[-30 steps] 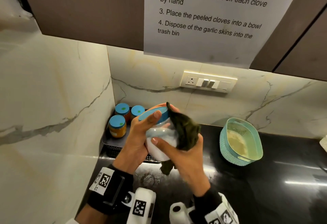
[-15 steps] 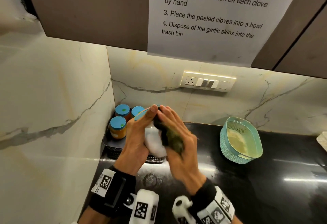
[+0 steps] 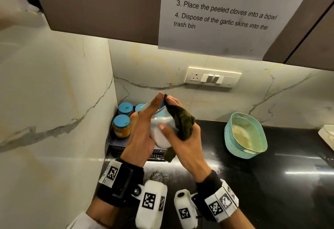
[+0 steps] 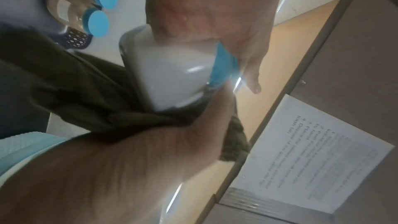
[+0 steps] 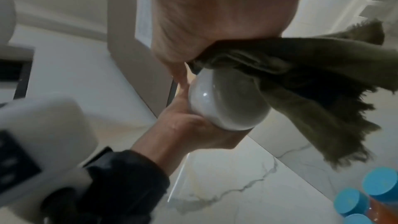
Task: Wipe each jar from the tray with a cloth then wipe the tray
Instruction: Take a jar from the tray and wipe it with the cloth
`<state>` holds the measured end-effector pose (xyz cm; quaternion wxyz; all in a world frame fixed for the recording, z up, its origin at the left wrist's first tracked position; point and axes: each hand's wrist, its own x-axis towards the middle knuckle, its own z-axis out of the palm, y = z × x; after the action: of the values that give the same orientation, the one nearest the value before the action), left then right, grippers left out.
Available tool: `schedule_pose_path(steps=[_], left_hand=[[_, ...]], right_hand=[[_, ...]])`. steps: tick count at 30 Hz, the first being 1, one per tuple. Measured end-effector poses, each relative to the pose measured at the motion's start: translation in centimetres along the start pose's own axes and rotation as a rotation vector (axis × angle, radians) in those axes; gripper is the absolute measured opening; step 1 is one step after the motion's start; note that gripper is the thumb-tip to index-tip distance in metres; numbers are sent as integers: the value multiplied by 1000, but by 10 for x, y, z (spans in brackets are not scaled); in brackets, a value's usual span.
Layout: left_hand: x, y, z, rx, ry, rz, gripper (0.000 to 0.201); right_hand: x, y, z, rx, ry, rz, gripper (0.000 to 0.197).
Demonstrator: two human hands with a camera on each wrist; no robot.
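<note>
A glass jar of white powder with a blue lid is held tilted above the tray's front edge. My left hand grips it from the left, index finger along the lid. My right hand wraps a dark green cloth round the jar's right side, thumb on the glass. The left wrist view shows the jar between both hands with the cloth under it. From the right wrist the jar's base and the cloth show. The grey tray in the corner holds three blue-lidded jars.
A teal basket stands on the black counter to the right. Marble walls close the corner on the left and behind. A switch plate is on the back wall, with cabinets and a paper sheet overhead. A white object sits at the far right edge.
My right hand has slid the cloth back over the jar's right side, uncovering the white glass again. The jar has stayed in my left hand above the tray's front edge.
</note>
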<state>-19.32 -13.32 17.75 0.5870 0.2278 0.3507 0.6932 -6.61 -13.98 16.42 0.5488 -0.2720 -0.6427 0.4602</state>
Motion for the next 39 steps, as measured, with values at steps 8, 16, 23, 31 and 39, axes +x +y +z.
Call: schedule_pose_path(steps=[8, 16, 23, 31, 39], left_hand=[[-10, 9, -6, 127, -155, -44, 110], [-7, 15, -13, 62, -185, -81, 104], [-16, 10, -19, 89, -201, -24, 81], [-17, 15, -24, 15, -85, -27, 102], [-17, 14, -17, -3, -18, 17, 103]], right_hand=[[10, -11, -15, 181, 137, 286, 53], [-6, -28, 12, 50, 81, 4, 58], [0, -26, 14, -110, 57, 3, 34], [-26, -21, 28, -320, -25, -201, 62], [-22, -23, 26, -280, -18, -121, 64]])
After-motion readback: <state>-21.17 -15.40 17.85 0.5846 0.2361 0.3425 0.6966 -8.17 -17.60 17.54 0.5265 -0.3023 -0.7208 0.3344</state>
